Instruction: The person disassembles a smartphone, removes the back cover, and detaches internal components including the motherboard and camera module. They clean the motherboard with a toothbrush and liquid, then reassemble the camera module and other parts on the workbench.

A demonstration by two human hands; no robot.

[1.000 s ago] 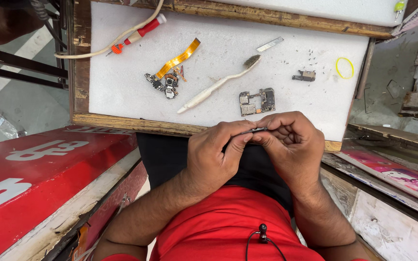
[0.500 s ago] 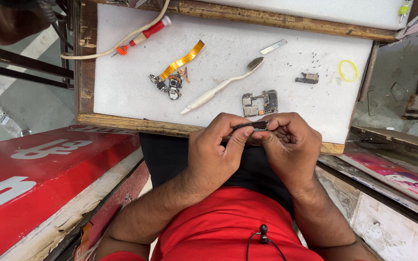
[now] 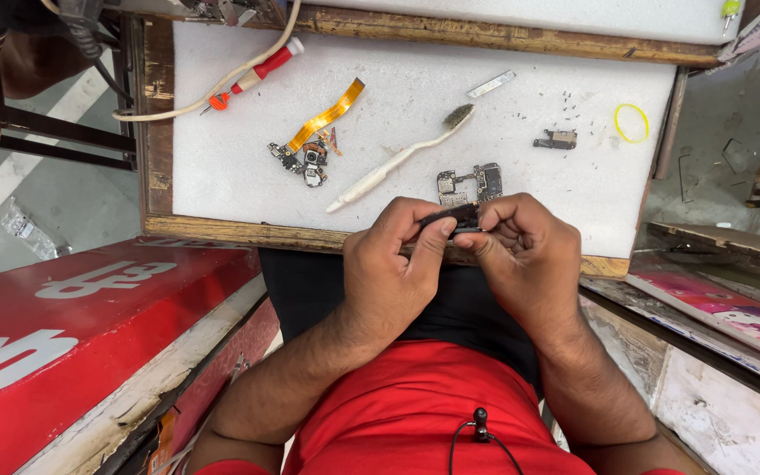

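Both hands raised together over the near edge of the desk (image 3: 222,176). Left hand (image 3: 389,281) and right hand (image 3: 521,255) pinching a small dark part (image 3: 452,216) between thumbs and fingers, fingertips pressed close around it. Just beyond on the white pad: a circuit board (image 3: 470,183), a toothbrush (image 3: 398,158), an orange ribbon cable (image 3: 327,114), a red screwdriver (image 3: 252,77), a yellow ring (image 3: 632,122).

Small dark part (image 3: 452,216) between fingers (image 3: 437,230)

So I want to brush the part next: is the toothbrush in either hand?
No, the toothbrush lies on the white work surface, while both hands pinch a small dark part.
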